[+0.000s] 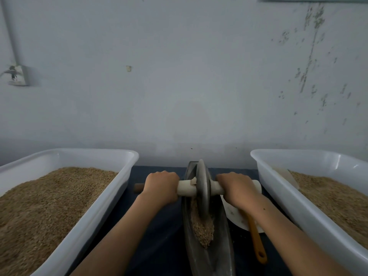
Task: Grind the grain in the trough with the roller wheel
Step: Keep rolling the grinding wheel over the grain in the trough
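Both hands' fingers wrapped round roller wheel (202,188) axle; grain-filled tubs (127,168) flank trough (223,242).

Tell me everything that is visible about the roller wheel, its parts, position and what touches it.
The roller wheel is a thin grey disc, metal by its look, standing upright on edge in the narrow dark trough. A pale axle handle passes through its centre; its far left end looks dark brown. The left hand and the right hand each grip the handle, one on each side. Its lower edge sits in the brown grain.
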Available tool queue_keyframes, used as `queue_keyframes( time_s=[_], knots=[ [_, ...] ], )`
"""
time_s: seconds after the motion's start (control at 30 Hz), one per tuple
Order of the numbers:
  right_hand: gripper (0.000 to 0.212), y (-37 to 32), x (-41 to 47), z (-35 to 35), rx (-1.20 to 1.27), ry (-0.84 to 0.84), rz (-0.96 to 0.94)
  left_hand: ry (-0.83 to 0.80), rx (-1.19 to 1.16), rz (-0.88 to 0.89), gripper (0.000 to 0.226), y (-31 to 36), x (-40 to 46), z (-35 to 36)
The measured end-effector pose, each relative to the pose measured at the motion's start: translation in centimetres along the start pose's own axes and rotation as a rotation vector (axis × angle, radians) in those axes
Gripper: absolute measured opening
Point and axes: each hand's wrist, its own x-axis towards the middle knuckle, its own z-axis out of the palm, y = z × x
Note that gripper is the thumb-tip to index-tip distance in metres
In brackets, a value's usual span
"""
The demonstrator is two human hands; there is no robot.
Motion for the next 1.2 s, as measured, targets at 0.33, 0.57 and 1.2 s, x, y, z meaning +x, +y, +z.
queue_keyframes(
  time_s=[0.33,0.57,1.2],
  knots=[
    [0.030,0.1,-0.2,-1.3,0.002,-0.258,-0.010,-0.200,-0.037,-0.002,0.046,-0.2,-0.1,-0.6],
    [0.017,-0.3,0.1,-0.2,0.005,0.010,0.040,0.143,-0.006,-0.033,0.023,0.3,-0.2,0.4],
    [0.022,0.1,0.2,0.1,0.009,-0.011,0.010,0.068,0.037,-0.056,0.028,0.4,-0.1,0.2]
  ],
)
